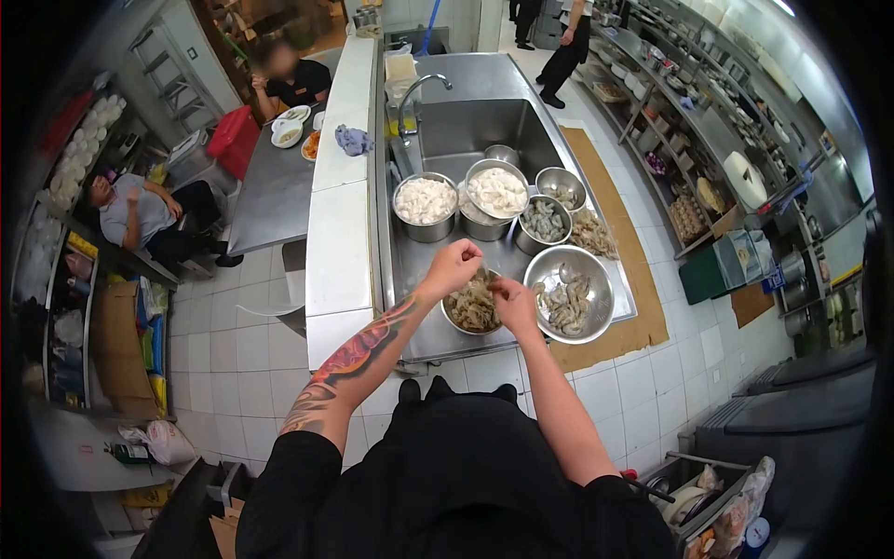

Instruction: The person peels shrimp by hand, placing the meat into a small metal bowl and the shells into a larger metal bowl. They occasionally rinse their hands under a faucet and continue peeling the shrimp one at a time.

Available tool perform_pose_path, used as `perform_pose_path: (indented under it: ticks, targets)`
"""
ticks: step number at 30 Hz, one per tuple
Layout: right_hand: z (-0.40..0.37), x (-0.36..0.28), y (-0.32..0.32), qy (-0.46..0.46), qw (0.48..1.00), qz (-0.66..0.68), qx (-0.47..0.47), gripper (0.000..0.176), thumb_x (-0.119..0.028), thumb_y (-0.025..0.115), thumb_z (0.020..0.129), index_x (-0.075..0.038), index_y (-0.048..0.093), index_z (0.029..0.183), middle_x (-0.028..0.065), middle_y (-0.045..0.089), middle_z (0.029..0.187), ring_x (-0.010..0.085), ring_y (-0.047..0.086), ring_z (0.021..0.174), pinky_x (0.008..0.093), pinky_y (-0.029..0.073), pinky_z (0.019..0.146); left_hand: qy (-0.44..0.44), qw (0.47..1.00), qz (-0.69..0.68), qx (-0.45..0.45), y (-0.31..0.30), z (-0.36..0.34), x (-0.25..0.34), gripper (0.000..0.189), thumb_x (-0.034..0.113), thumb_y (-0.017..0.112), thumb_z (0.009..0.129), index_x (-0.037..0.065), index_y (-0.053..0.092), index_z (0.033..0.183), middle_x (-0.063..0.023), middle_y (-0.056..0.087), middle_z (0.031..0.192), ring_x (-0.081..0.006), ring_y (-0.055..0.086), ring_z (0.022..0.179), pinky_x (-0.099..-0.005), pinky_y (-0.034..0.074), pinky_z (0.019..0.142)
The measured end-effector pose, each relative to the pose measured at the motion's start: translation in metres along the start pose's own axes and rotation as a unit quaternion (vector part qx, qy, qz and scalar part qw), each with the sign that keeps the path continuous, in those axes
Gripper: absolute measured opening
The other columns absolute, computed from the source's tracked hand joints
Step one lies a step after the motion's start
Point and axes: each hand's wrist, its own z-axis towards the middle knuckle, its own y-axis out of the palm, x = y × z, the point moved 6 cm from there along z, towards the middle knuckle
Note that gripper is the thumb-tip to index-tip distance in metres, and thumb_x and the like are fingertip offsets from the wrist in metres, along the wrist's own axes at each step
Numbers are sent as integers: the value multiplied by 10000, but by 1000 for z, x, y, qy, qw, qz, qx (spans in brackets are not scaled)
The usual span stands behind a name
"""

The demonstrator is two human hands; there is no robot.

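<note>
My left hand point(454, 265), on the tattooed arm, is raised above a metal bowl of shrimp shells and heads point(473, 306), its fingers pinched together. Beside it and lower, my right hand point(514, 306) is at that bowl's right side with thumb and fingers closed. I cannot tell what either hand holds. To the right, a wide steel bowl point(601, 328) has several grey raw shrimp point(566, 304) in it. Behind the hands stands a smaller pot of grey shrimp point(544, 222), with a heap of shrimp point(592, 234) lying on the counter next to it.
Two pots of pale white food point(426, 199) point(497, 192) stand before the sink point(489, 121) and its faucet point(407, 116). A white tiled ledge point(339, 219) borders the left. Cardboard point(643, 307) covers floor at right. People sit at a table point(270, 210); another stands point(566, 56) beyond.
</note>
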Motion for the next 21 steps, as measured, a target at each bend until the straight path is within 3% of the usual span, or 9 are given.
perform_pose_path:
  ticks: [3,5,6,8,13,21]
  targets:
    - [-3,1,6,8,998,66,6,249,-164,610,989,50,724,1047,110,755,946,205,722,841,332,575,775,26,999,10,-22,4,-1,2,207,143,639,886,4,674,1036,-94,712,855,-161,667,730,-320,532,670]
    - [0,3,8,139,937,321,-11,260,-197,592,1019,29,714,1062,88,747,940,202,723,838,317,573,747,34,998,0,-56,12,-3,-1,202,128,616,942,1,644,1097,-72,681,901,-126,653,746,-297,545,694]
    - [0,-6,1,144,937,319,-4,260,-197,592,1019,29,714,1062,88,747,940,202,723,838,317,573,747,34,997,-1,-65,14,-4,0,202,128,616,942,1,644,1097,-72,681,901,-126,653,746,-297,545,694]
    - [-5,-25,0,218,846,481,-71,237,-218,564,1053,-13,674,1100,79,728,976,164,701,819,298,574,740,57,994,-1,-88,16,-8,12,209,135,597,980,-11,629,1126,-77,689,913,-129,662,767,-301,546,708]
    - [-8,-19,7,186,860,470,-69,207,-234,570,1054,-46,656,1034,1,650,811,95,617,698,260,531,635,100,991,33,-87,17,-8,21,203,131,624,988,-15,615,1128,-67,684,937,-117,661,803,-284,543,719]
    - [-10,-24,1,183,872,449,-63,231,-256,583,1050,-42,653,998,-12,646,837,72,584,692,253,493,605,87,991,-24,-104,19,-9,28,199,94,656,972,-18,598,1125,-57,674,970,-115,667,832,-272,549,740]
